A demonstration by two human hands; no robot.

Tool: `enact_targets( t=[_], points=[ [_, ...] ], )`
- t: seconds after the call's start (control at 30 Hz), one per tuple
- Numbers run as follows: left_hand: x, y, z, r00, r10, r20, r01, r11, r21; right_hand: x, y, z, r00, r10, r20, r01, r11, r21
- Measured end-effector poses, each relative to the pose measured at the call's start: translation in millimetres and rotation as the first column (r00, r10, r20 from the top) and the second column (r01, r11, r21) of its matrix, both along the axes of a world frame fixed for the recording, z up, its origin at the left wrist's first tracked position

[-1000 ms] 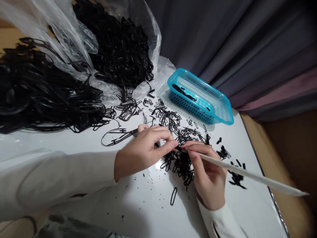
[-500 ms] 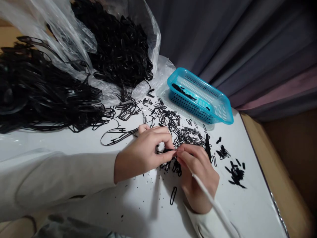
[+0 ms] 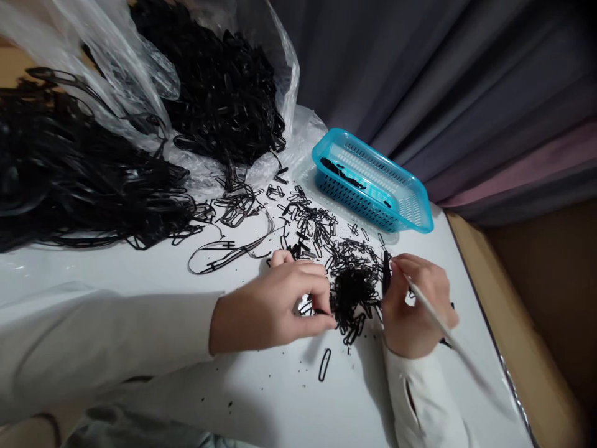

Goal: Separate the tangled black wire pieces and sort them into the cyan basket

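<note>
- The blue basket [image 3: 416, 186] stands at two o'clock from the middle of the view, open-topped, with slotted walls; a short row of black pieces [image 3: 342, 174] lies along its floor towards ten o'clock, with one small dark bit apart from them towards four.
- Something clear and flat, perhaps a tray [image 3: 390, 236], shows under the basket's near edge.
- At eleven o'clock a clear plastic bag [image 3: 290, 81] gapes around a heap of glossy black loops [image 3: 228, 93].
- A second black heap [image 3: 84, 180] spreads at nine o'clock, with the bag's crumpled film against it.
- The left hand [image 3: 289, 305] is at six o'clock, its thumb and index fingers pinched on a small black piece [image 3: 321, 311], mostly hidden.
- The right hand [image 3: 417, 305], at four o'clock, grips a slim white stick [image 3: 436, 317], its far end blurred; a dark strip [image 3: 386, 270] sits at its fingertips, whether held or only touched I cannot tell.
- Between the hands a dense black clump [image 3: 357, 289] rests on the white counter [image 3: 261, 398], small links [image 3: 317, 224] scattered above it towards eleven.
- One link [image 3: 325, 365] lies alone near half past five.
</note>
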State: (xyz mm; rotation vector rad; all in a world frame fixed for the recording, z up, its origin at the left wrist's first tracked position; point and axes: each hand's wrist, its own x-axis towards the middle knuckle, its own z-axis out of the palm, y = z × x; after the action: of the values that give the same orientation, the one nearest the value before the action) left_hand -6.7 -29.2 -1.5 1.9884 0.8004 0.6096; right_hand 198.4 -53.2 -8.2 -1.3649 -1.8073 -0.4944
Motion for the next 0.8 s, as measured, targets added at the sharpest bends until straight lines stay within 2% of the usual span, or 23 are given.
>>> enact_targets(
  t=[0.07,0.13,0.23,0.33,0.43,0.53,0.6,0.67,0.73,0.8],
  points=[
    [0,3,0.9,0.999,0.042,-0.006,-0.042,0.998,-0.046,5,3,1.7,0.998,-0.03,-0.047,0.028,0.998,-0.053],
    [-1,7,2.4,0.994,0.112,0.011,-0.111,0.99,-0.086,5,4,3.1,0.995,-0.037,-0.091,0.021,0.985,-0.169],
    [-2,11,4.0,0.982,0.175,0.074,-0.166,0.98,-0.106,4,3,3.7,0.985,-0.078,-0.156,0.018,0.936,-0.353],
    [-2,11,2.4,0.977,0.187,0.107,-0.178,0.98,-0.089,5,3,3.1,0.976,-0.098,-0.192,0.012,0.915,-0.404],
    [-3,12,-1.7,0.972,0.234,0.03,-0.234,0.972,-0.007,4,3,3.7,0.972,-0.056,-0.228,-0.034,0.926,-0.375],
    [-5,14,-5.8,0.938,0.329,-0.107,-0.309,0.936,0.165,2,2,5.8,0.942,-0.045,-0.333,-0.117,0.885,-0.451],
    [-7,15,-7.6,0.908,0.38,-0.176,-0.324,0.904,0.277,0,1,7.6,0.913,-0.051,-0.405,-0.181,0.838,-0.514],
    [-8,15,-8.8,0.883,0.413,-0.223,-0.316,0.875,0.367,-1,0,9.6,0.876,0.0,-0.483,-0.304,0.776,-0.552],
    [-8,14,-9.7,0.861,0.44,-0.256,-0.304,0.848,0.434,1,-1,12.0,0.84,0.096,-0.533,-0.455,0.659,-0.599],
    [-7,13,-11.2,0.843,0.453,-0.289,-0.287,0.835,0.47,4,-2,14.2,0.834,0.194,-0.516,-0.534,0.519,-0.668]
  ],
)
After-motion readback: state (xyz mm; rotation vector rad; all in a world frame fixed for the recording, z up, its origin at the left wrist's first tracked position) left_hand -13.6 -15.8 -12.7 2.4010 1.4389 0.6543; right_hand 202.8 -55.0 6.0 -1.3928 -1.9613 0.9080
